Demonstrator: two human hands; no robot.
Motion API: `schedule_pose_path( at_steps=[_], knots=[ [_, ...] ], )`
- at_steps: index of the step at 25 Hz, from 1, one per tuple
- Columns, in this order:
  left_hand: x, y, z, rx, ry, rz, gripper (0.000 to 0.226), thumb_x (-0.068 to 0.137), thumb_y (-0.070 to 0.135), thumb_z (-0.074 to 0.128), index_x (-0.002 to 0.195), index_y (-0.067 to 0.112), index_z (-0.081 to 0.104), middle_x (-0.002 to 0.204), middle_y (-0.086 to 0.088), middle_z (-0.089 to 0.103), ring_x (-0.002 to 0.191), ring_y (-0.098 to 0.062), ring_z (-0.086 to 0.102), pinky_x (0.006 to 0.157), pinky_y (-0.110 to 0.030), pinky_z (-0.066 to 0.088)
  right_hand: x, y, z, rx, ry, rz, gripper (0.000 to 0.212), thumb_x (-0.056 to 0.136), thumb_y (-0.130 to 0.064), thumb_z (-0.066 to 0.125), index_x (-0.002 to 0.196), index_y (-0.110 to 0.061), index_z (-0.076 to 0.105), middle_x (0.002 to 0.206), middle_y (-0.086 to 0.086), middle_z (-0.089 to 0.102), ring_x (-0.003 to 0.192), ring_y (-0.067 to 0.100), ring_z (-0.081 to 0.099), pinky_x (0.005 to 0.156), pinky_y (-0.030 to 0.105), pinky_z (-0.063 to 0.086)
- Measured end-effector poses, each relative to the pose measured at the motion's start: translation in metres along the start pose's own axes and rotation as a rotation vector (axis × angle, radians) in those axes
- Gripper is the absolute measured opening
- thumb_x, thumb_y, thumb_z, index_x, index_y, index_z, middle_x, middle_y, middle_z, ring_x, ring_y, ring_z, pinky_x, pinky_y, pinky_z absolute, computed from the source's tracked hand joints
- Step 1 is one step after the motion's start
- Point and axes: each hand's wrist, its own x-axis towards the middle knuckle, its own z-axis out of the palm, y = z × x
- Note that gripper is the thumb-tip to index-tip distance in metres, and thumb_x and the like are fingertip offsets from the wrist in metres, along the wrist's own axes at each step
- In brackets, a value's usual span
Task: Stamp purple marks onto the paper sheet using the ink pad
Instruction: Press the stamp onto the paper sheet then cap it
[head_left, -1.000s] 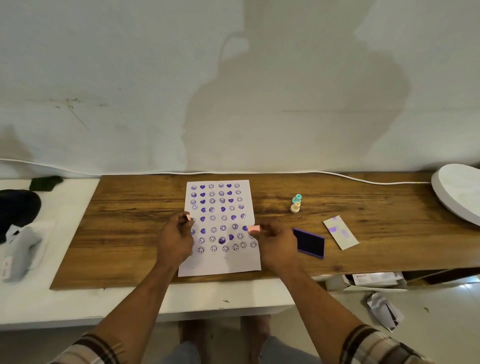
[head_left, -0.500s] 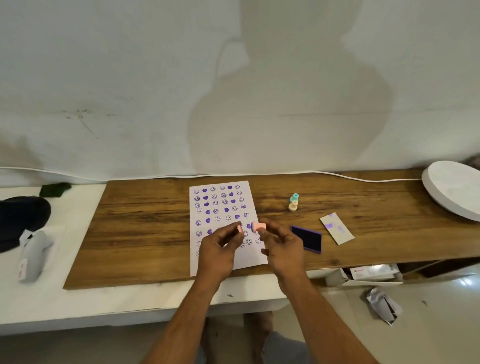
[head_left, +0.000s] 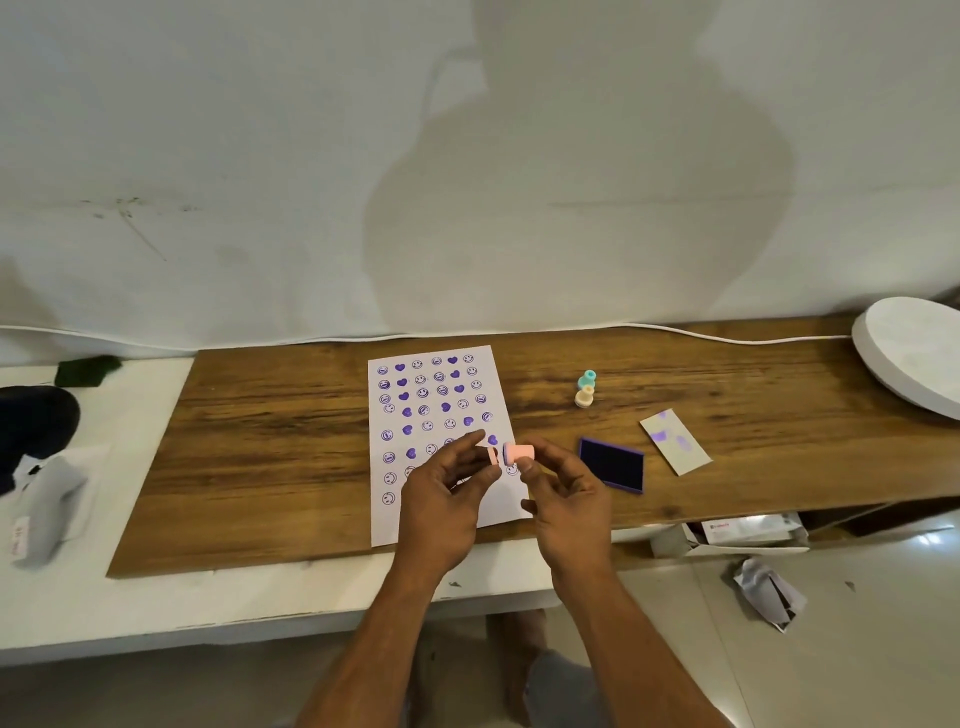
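The left hand (head_left: 444, 499) pinches a small pink piece (head_left: 492, 456) at its fingertips, and the right hand (head_left: 563, 493) pinches a pink stamp (head_left: 518, 453) just beside it, both raised over the lower right part of the paper sheet (head_left: 441, 441). The sheet lies on the wooden worktop (head_left: 291, 441), covered with rows of purple smileys and hearts. Right of the hands the open purple ink pad (head_left: 612, 464) lies flat, its lid (head_left: 674, 441) beyond it, and two more small stamps (head_left: 586, 388) stand farther back.

2 hands (head_left: 441, 499), 1 paper sheet (head_left: 441, 395), 1 ink pad (head_left: 612, 464), 2 standing stamps (head_left: 586, 389).
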Motion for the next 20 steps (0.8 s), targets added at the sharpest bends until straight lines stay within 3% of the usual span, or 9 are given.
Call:
schedule_pose_path(
  at_steps=[4, 8, 12, 16, 20],
  knots=[
    [0.0007, -0.0018, 0.0017, 0.028, 0.02, 0.015, 0.034, 0.085, 0.025, 0.08, 0.119, 0.03, 0.075, 0.117, 0.012, 0.076, 0.105, -0.003, 0.071, 0.096, -0.028, 0.055, 0.0008, 0.0013, 0.0001, -0.014, -0.015, -0.02, 0.027, 0.084, -0.033, 0.08, 0.111, -0.038, 0.079, 0.109, -0.017, 0.08, 0.101, 0.006, 0.074, 0.064, 0.025, 0.061],
    [0.0014, -0.0044, 0.0008, 0.022, 0.015, 0.021, 0.032, 0.086, 0.026, 0.079, 0.117, 0.035, 0.075, 0.116, 0.02, 0.074, 0.101, 0.011, 0.066, 0.089, -0.016, 0.051, -0.0002, 0.0003, 0.0003, -0.021, -0.03, -0.022, 0.026, 0.082, -0.038, 0.079, 0.106, -0.048, 0.079, 0.111, -0.019, 0.079, 0.103, 0.003, 0.072, 0.063, 0.023, 0.061],
    [0.0017, -0.006, 0.0005, 0.017, 0.0, 0.025, 0.034, 0.086, 0.026, 0.079, 0.12, 0.03, 0.076, 0.122, 0.013, 0.075, 0.106, 0.004, 0.067, 0.089, -0.012, 0.051, -0.0013, -0.0018, 0.0, -0.02, -0.04, -0.038, 0.026, 0.081, -0.039, 0.079, 0.104, -0.051, 0.079, 0.113, -0.017, 0.079, 0.103, 0.004, 0.072, 0.065, 0.023, 0.061],
    [0.0025, -0.0065, 0.0008, 0.031, -0.018, 0.029, 0.036, 0.086, 0.027, 0.079, 0.122, 0.028, 0.076, 0.124, 0.014, 0.074, 0.106, 0.01, 0.065, 0.083, -0.006, 0.051, -0.0021, -0.0039, 0.0017, -0.043, -0.042, -0.028, 0.024, 0.078, -0.043, 0.078, 0.099, -0.055, 0.079, 0.111, -0.02, 0.079, 0.102, 0.003, 0.072, 0.065, 0.022, 0.061],
    [0.002, -0.0068, 0.0001, 0.036, -0.014, 0.019, 0.036, 0.084, 0.028, 0.081, 0.12, 0.028, 0.077, 0.125, 0.015, 0.073, 0.106, 0.006, 0.064, 0.086, -0.013, 0.049, -0.0001, -0.0045, -0.0012, -0.089, -0.042, -0.038, 0.023, 0.075, -0.045, 0.079, 0.096, -0.052, 0.079, 0.106, -0.022, 0.079, 0.1, 0.003, 0.071, 0.067, 0.022, 0.062]
  ],
)
